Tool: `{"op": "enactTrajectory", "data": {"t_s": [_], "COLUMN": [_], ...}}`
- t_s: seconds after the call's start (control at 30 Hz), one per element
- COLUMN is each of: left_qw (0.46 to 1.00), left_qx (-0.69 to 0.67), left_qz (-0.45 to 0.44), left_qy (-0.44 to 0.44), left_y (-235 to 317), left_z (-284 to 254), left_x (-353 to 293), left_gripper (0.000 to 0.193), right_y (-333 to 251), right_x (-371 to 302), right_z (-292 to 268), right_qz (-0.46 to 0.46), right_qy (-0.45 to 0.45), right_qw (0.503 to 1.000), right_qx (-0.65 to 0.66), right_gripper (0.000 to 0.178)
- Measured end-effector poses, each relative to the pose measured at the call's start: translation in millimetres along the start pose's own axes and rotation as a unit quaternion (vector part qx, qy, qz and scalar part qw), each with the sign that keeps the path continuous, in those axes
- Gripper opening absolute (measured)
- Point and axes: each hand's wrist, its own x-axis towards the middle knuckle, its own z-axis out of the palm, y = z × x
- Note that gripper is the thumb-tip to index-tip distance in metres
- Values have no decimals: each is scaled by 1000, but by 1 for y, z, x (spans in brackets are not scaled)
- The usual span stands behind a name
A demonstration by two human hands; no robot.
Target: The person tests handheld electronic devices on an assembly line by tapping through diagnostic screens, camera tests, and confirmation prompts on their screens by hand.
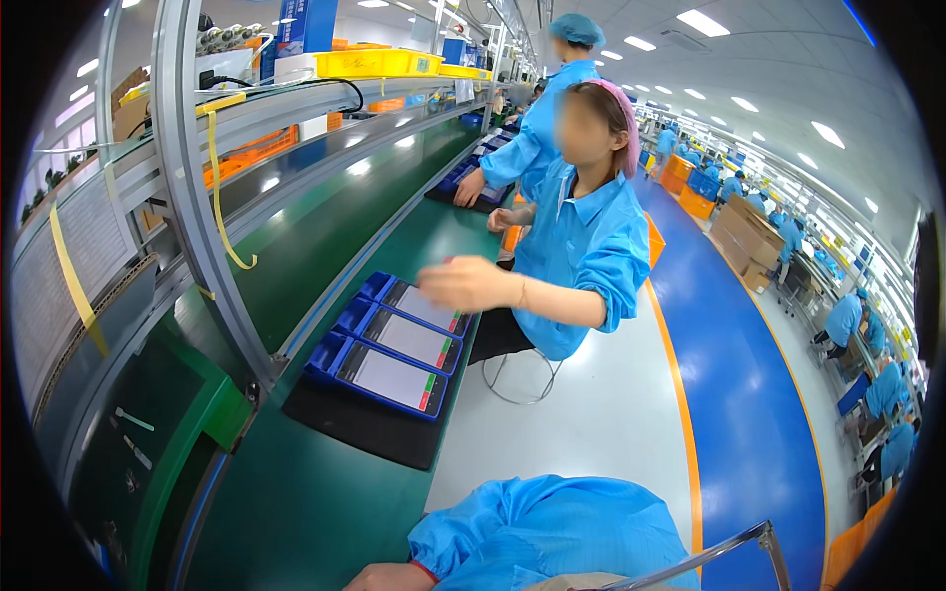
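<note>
Three blue trays (328, 353) of phones (389, 379) lie beyond the right hand (387, 579), whose grip, cropped by the view's edge, I cannot tell; the left hand is out of view. Handling trays by their rims would probably spare the screens (412, 338).

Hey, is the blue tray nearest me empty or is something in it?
Not empty: a flat device, its face mostly pale, lies in the blue tray.

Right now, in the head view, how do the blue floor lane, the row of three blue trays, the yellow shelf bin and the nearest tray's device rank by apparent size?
1. Blue floor lane
2. Row of three blue trays
Unranked: yellow shelf bin and nearest tray's device; too alike.
</note>
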Motion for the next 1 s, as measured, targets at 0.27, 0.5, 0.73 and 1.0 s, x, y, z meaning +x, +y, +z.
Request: {"op": "enactTrajectory", "data": {"t_s": [0.27, 0.5, 0.73, 1.0], "left_qw": [975, 887, 912, 950], "left_qx": [187, 407, 353, 265], "left_qz": [117, 219, 207, 162], "left_qy": [9, 6, 13, 20], "left_y": [-1, -12, -6, 4], "left_z": [3, 3, 3, -13], "left_x": [-1, 4, 7, -11], "left_gripper": [27, 32, 31, 35], "right_y": [0, 11, 18, 22], "right_x": [-1, -12, -11, 1], "right_z": [0, 16, 16, 17], "right_qz": [-6, 33, 8, -11], "right_qy": [-4, 6, 10, 30], "right_qw": [1000, 999, 999, 999], "right_qx": [-4, -9, 36, 7], "right_gripper": [12, 20, 24, 21]}}
